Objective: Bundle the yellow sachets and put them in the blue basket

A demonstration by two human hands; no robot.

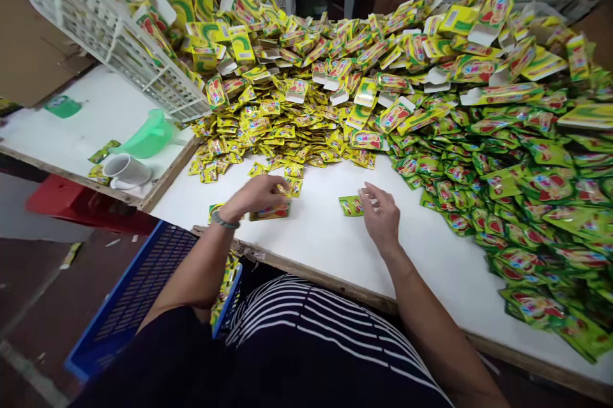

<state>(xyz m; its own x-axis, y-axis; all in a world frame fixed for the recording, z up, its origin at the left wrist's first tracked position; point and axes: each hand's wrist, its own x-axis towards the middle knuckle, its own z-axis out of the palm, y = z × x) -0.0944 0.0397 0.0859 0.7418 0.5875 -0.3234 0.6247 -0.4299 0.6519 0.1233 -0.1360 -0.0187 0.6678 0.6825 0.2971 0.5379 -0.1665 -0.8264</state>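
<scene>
My left hand (258, 194) is at the front of the white table, its fingers curled down in a pinch on a small yellow sachet (294, 186). A printed carton (271, 211) lies beneath this hand, partly hidden by it. Another yellow and green piece (215, 212) shows behind the wrist. To the right, my right hand (382, 213) has its fingertips closed at the right end of a green sachet (351, 205) with a watermelon print. The thumb's exact grip is hard to make out. Loose yellow sachets (272, 133) are heaped just beyond the left hand.
Open yellow cartons (366, 92) form a long heap at the back, spilling from a tilted white crate (143, 63). Green sachets (531, 204) are piled at the right. A white cup (127, 170) and green scoop (151, 135) stand left. A blue crate (138, 293) is below the edge.
</scene>
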